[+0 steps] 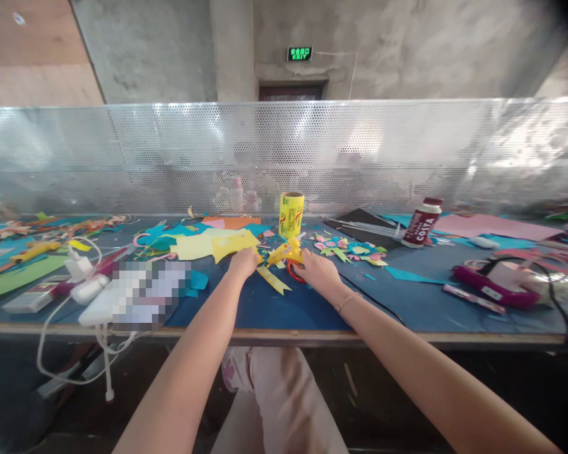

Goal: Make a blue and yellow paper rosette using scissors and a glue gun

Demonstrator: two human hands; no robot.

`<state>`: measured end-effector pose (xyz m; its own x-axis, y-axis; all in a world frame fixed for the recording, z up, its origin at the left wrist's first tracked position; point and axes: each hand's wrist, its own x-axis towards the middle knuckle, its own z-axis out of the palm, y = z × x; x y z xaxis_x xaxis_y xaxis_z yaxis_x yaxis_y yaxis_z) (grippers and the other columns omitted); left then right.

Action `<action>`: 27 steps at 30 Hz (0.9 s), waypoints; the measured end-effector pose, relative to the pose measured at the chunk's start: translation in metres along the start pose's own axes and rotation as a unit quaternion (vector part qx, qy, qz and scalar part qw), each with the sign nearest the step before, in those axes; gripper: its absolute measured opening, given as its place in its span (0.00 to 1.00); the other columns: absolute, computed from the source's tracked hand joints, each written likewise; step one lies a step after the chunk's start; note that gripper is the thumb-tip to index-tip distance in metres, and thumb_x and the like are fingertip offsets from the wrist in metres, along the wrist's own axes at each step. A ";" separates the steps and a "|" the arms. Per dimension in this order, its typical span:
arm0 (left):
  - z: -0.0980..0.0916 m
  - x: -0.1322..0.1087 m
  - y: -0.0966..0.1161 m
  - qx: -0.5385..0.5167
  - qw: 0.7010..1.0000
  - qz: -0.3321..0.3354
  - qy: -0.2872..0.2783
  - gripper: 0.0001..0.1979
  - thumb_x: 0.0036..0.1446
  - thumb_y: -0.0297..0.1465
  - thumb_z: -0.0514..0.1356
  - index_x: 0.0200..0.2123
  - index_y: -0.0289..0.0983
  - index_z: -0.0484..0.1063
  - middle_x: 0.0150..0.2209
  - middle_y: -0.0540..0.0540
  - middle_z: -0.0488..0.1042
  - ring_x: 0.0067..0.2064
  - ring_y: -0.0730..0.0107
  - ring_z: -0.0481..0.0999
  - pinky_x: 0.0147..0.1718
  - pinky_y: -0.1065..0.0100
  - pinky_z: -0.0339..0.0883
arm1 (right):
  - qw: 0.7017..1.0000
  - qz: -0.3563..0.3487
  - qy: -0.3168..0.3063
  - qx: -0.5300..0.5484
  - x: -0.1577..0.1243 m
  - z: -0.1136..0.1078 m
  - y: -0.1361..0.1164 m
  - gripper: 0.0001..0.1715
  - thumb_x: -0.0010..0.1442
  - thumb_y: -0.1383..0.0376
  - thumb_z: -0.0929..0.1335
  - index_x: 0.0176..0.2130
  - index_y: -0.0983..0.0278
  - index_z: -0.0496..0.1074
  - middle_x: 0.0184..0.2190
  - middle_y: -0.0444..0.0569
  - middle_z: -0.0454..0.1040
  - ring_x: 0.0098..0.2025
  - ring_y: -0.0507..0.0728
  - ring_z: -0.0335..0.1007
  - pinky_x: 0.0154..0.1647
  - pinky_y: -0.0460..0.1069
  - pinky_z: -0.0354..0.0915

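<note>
- Under both hands runs the blue tabletop (284, 306), the largest thing in view, strewn with cut paper from one end to the other.
- Beyond the hands, along the far edge of the tabletop, stands a perforated metal screen (284, 151).
- Well off to the outer side of the left hand (243, 261) lie a white charger with its cable (78, 268) and a blurred-out flat object.
- Just beyond the left hand lies a yellow paper sheet (231, 244); the hand rests on its near edge, fingers curled down onto it, pressing rather than clasping.
- Well apart to the outer side of the right hand (318, 272) stands a dark Costa bottle (421, 222) with a white cap, tilted in this view.
- Straight beyond the gap between the two hands stands a yellow tape roll (291, 214), upright.
- Just beyond the right hand lie paper flowers (355, 249) in teal and pink.
- Between the hands lies a yellow paper piece (286, 254), crumpled, with a yellow strip (273, 279) nearer the body.
- Red scissors (294, 270) show at the right hand's fingertips, touching the yellow paper piece; the hand is closed around their handles, though the grip itself is partly hidden.
</note>
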<state>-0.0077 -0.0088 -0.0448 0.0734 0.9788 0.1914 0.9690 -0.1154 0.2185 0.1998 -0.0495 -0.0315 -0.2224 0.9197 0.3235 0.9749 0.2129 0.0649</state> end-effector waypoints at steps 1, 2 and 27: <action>0.000 0.000 0.000 0.001 1.000 0.000 0.000 0.16 0.60 0.31 0.45 0.42 0.32 0.70 0.43 0.34 0.74 0.44 0.58 0.74 0.37 0.66 0.64 | 1.000 -0.001 0.002 -0.001 0.000 0.000 0.000 0.21 0.62 0.53 0.57 0.42 0.66 0.64 0.32 0.54 0.75 0.36 0.59 0.73 0.31 0.48 0.59; -0.001 0.000 0.000 0.000 1.000 0.000 0.000 0.16 0.60 0.31 0.45 0.41 0.32 0.70 0.43 0.34 0.74 0.44 0.58 0.74 0.37 0.66 0.64 | 1.000 -0.002 0.003 -0.003 0.000 0.000 0.000 0.21 0.62 0.53 0.57 0.42 0.66 0.64 0.32 0.54 0.75 0.36 0.58 0.73 0.31 0.48 0.59; -0.001 -0.001 -0.001 0.007 1.000 -0.002 0.003 0.16 0.61 0.33 0.46 0.42 0.32 0.69 0.44 0.35 0.73 0.46 0.58 0.73 0.40 0.66 0.63 | 0.998 -0.040 0.013 -0.049 -0.010 -0.011 0.010 0.21 0.62 0.55 0.58 0.48 0.66 0.63 0.33 0.54 0.75 0.35 0.60 0.72 0.30 0.48 0.58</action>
<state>-0.0086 -0.0097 -0.0444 0.0677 0.9782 0.1961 0.9727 -0.1084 0.2052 0.2123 -0.0603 -0.0242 -0.2996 0.8921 0.3382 0.9508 0.2498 0.1832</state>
